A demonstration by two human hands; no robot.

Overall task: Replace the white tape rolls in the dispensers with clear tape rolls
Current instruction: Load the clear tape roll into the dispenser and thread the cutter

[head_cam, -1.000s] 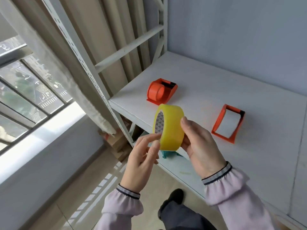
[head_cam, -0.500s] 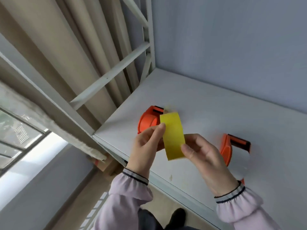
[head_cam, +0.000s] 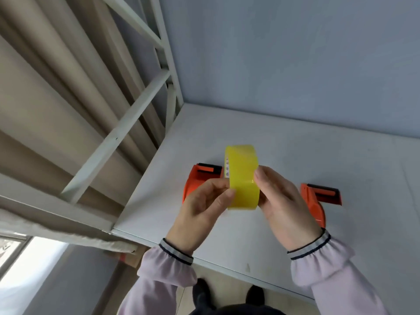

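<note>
Two bare hands hold a yellowish translucent tape roll (head_cam: 242,176) upright at frame centre, above the white shelf (head_cam: 284,151): the left hand (head_cam: 202,208) has its fingers pinched on the roll's near edge, the right hand (head_cam: 284,201) clasps its far side. Judging by the grip, the free end is being sought; next comes seating the roll in one of two orange plastic dispensers, left (head_cam: 200,178) or right (head_cam: 320,198).

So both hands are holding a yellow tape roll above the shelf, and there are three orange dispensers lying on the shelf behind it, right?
Not quite. The head view shows two orange dispensers, not three: one behind the left hand, one behind the right hand. Both hands do hold the yellow tape roll above the shelf.
</note>
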